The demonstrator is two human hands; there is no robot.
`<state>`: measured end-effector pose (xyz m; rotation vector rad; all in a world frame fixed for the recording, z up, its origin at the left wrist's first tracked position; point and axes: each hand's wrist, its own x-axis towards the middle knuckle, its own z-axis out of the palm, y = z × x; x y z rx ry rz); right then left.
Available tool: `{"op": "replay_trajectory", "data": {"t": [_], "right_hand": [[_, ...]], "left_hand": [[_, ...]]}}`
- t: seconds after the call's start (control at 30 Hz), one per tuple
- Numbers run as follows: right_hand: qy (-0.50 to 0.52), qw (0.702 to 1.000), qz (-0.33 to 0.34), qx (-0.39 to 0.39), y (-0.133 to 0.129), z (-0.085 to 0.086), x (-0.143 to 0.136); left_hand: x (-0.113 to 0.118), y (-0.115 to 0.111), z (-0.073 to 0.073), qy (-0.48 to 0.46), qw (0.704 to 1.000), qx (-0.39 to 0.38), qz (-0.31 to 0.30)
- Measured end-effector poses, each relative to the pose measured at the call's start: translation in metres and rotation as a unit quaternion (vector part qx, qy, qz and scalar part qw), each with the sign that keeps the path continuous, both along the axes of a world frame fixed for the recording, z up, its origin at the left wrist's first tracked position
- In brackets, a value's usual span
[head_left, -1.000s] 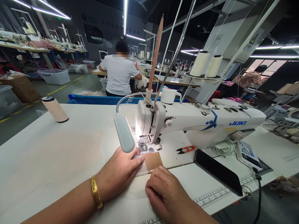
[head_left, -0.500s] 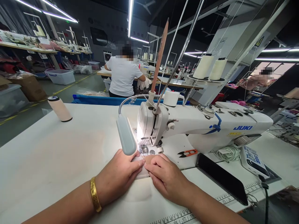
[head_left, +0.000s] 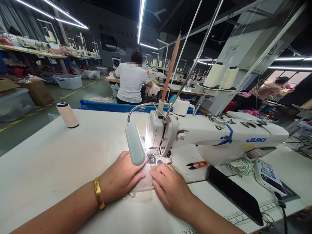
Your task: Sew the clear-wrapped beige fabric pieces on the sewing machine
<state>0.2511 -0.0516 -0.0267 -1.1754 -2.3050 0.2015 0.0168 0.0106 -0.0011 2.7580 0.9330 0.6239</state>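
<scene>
A white sewing machine (head_left: 195,130) stands on the white table, its needle area lit beside a grey-green lamp (head_left: 135,146). My left hand (head_left: 123,177), with a gold bangle at the wrist, rests flat on pale, thin fabric (head_left: 143,183) just left of the presser foot (head_left: 151,159); the lamp hides some of its fingertips. Close in front of the foot, my right hand (head_left: 168,185) has its thumb and fingers pinched together at the fabric's right side. What lies between those fingers is too small to tell.
Orange snips (head_left: 197,165), a black phone (head_left: 235,195) and a coiled cable (head_left: 241,167) lie to the right. A peach thread cone (head_left: 67,115) stands at the back left. A person in a white shirt (head_left: 131,83) sits beyond the table.
My left hand has moved slightly left, away from the right fingertips, and more pale fabric shows between the hands. The brown piece at my right fingers no longer shows. The view has shifted slightly.
</scene>
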Motion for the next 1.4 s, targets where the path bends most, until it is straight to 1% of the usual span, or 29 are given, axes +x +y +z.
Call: {"op": "replay_trajectory", "data": {"t": [0.2, 0.43, 0.73, 1.07, 1.23, 1.4], "right_hand": [[-0.007, 1.0, -0.003, 0.005, -0.001, -0.001, -0.001], [-0.004, 1.0, 0.003, 0.014, -0.002, -0.002, -0.001], [0.001, 0.998, 0.014, 0.054, -0.003, -0.003, -0.004], [0.002, 0.997, 0.02, 0.077, -0.004, -0.004, -0.005], [-0.004, 0.997, 0.019, 0.072, -0.004, -0.004, -0.004], [-0.001, 0.998, 0.019, 0.064, -0.005, -0.003, -0.004]], "left_hand": [[-0.002, 0.001, 0.001, 0.011, 1.0, 0.025, -0.011], [-0.001, 0.001, 0.006, 0.018, 1.0, 0.015, -0.015], [-0.003, -0.003, 0.004, 0.017, 0.999, 0.03, -0.018], [-0.002, -0.004, 0.009, 0.038, 0.999, 0.01, -0.017], [-0.001, -0.005, 0.01, 0.042, 0.999, -0.001, -0.014], [-0.001, -0.004, 0.009, 0.038, 0.999, 0.006, -0.012]]}}
